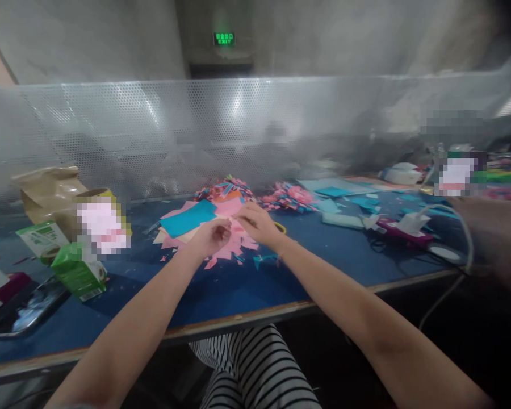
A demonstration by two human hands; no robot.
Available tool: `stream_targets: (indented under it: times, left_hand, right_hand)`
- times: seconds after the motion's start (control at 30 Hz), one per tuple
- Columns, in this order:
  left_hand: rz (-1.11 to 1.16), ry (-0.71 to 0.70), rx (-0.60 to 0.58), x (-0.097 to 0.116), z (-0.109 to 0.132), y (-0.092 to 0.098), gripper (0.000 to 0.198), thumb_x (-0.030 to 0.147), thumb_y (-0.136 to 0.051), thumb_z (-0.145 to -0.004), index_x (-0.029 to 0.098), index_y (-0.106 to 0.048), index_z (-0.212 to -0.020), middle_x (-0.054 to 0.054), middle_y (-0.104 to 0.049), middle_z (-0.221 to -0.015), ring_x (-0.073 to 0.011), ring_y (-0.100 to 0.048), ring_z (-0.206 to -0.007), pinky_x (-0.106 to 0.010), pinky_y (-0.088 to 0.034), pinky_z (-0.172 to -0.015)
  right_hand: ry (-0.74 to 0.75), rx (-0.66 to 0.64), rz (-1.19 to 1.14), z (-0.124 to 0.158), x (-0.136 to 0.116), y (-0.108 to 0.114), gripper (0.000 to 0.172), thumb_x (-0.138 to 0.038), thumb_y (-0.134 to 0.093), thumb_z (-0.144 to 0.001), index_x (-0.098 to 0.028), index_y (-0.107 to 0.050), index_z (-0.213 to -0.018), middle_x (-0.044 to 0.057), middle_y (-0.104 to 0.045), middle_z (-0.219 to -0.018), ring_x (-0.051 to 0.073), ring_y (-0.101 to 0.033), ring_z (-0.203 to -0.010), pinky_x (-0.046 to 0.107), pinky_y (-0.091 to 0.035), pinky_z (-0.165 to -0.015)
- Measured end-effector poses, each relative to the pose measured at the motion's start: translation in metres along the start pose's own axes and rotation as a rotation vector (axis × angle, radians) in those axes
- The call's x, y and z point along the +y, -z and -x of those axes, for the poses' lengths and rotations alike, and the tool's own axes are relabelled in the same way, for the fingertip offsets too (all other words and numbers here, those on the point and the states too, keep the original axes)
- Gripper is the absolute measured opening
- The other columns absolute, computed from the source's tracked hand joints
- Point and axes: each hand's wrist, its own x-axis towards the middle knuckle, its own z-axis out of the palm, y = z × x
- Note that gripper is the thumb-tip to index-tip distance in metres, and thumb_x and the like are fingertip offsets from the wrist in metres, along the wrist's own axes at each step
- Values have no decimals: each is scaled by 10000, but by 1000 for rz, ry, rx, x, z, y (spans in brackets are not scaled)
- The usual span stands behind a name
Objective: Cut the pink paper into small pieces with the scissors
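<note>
Left hand and right hand both closed in a pinch on one pink paper piece — fingertips almost meeting above the bench. Directly beneath, a heap of pink cut paper; just left, a teal sheet. Behind, two paper flowers — near, not touching the hands. Green carton well apart, far left.
</note>
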Motion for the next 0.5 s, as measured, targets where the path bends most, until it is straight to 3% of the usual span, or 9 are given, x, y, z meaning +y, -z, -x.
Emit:
stream_targets:
  times: [0.17,0.37,0.5]
  left_hand:
    - [-120,-29,21,-3,-1,-1,76,72,-575,-550,128,-527,-571,37,-483,-491,-13,-417,-415,-118,-342,-403]
    - [-394,-238,18,-9,-4,-1,85,150,-602,-543,129,-528,-581,37,-492,-503,-20,-433,-433,-141,-335,-439]
    - [-636,-324,89,-13,-6,-1,104,198,-593,-550,121,-527,-573,20,-520,-506,-49,-457,-450,-181,-360,-470]
  right_hand:
    - [-39,-30,-29,-1,2,-4,143,-165,-394,-779,-171,-533,-749,39,-530,-710,127,-463,-704,256,-384,-659]
    - [-144,-105,-59,-3,-4,-3,134,-178,-387,-777,-156,-481,-684,9,-481,-650,95,-415,-613,220,-340,-597]
    - [-278,-173,-42,-4,-3,-5,159,-226,-436,-751,-150,-432,-612,-23,-412,-588,74,-364,-553,197,-293,-532]
